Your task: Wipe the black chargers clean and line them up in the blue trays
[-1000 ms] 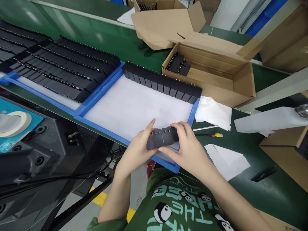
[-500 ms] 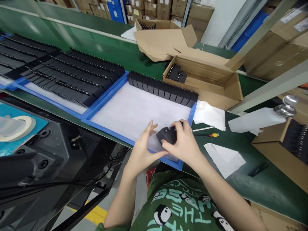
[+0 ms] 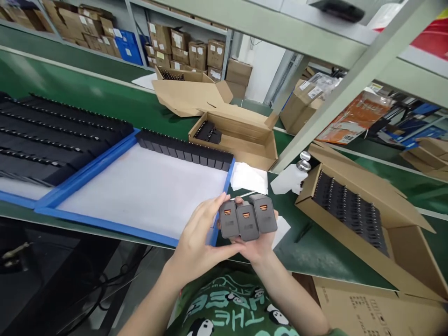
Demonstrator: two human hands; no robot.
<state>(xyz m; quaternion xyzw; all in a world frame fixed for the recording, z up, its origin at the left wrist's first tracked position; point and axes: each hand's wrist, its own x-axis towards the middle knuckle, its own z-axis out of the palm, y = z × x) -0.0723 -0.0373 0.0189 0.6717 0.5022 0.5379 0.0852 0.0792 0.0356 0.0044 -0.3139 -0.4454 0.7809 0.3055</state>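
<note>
Item: 3 dark grey chargers (image 3: 248,222), side by side, orange ports facing cam, lower centre of frame. Held between both hands: left hand (image 3: 196,245) clamped on left side, right hand (image 3: 257,245) cupped under and behind. Position: above near right corner of blue tray (image 3: 105,224) on green desk (image 3: 315,252). Open carton (image 3: 367,233) at right.
</note>
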